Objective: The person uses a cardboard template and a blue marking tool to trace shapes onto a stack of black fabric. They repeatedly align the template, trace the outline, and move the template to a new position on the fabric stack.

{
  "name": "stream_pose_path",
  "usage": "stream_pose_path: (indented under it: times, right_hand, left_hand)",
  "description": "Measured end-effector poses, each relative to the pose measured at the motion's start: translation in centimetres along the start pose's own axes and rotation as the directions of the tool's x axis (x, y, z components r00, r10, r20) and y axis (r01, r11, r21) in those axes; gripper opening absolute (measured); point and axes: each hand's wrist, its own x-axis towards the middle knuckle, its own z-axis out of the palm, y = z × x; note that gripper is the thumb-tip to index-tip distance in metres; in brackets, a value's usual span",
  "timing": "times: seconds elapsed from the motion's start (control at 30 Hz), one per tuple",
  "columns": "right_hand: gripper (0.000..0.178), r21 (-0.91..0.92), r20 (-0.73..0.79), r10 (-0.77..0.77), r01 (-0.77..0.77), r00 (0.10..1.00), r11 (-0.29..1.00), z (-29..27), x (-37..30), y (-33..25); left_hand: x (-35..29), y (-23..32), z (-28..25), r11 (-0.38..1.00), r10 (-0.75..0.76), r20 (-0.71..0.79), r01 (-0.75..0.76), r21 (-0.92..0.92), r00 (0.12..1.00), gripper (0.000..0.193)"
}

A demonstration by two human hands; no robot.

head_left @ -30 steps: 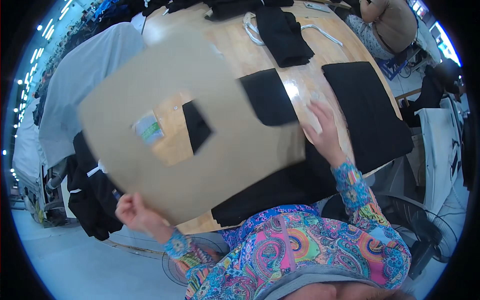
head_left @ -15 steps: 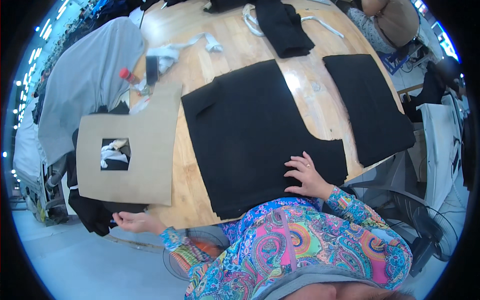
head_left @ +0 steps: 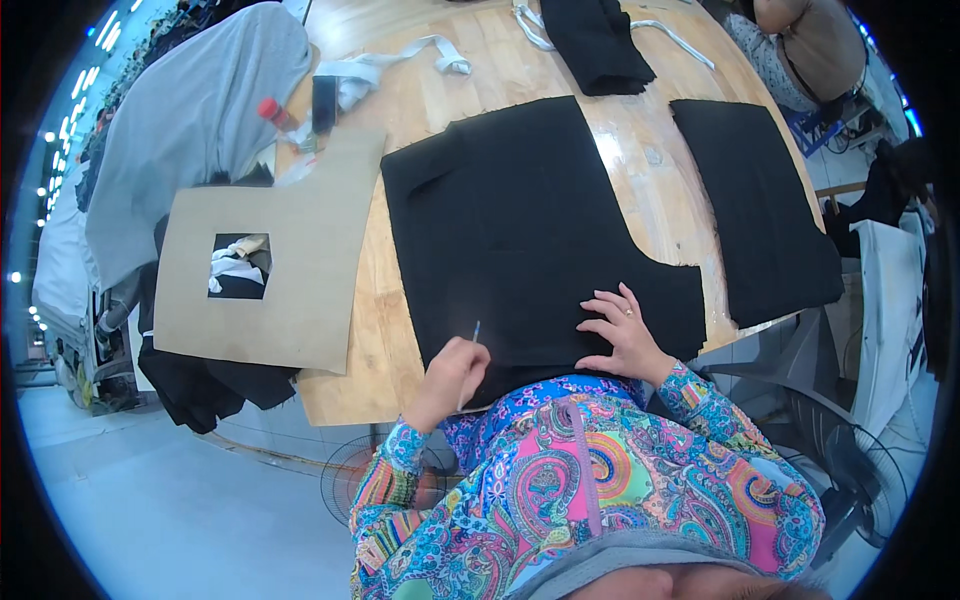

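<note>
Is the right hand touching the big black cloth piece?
Touching. The head view shows the right hand lying flat, fingers spread, on the big black cloth piece.

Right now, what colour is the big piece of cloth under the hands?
Black. The large flat fabric piece on the wooden table shows best in the head view.

Cardboard template (head_left: 300,270), grey cloth (head_left: 190,120), red-capped bottle (head_left: 278,113), white strips (head_left: 390,68)

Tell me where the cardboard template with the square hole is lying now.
In the head view, the cardboard template lies at the wooden table's left edge, partly overhanging it, left of the large black fabric piece.
</note>
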Motion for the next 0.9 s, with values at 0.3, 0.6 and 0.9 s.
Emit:
stream_pose_path:
  times: [0.3, 0.6, 0.9]
  right_hand:
    - [0.045, -0.155, -0.299, 0.070, -0.120, 0.952, 0.981, -0.4, -0.2, 2.2]
    - [0.034, -0.198, -0.679, 0.004, -0.188, 0.734, 0.962, -9.4, -1.8, 5.7]
    - [0.004, -0.429, -0.903, -0.412, -0.258, 0.119, 0.866, -25.8, -10.2, -1.5]
  left_hand:
    - [3.7, 3.3, -1.2, 0.977, 0.215, -0.004, -0.215, -0.006, 0.977, 0.026]
    - [6.4, 6.2, -7.6, 0.891, 0.302, -0.089, -0.248, 0.381, 0.949, 0.016]
    - [12.9, 15.9, -11.9, 0.692, 0.616, -0.370, -0.702, -0.168, 0.695, 0.018]
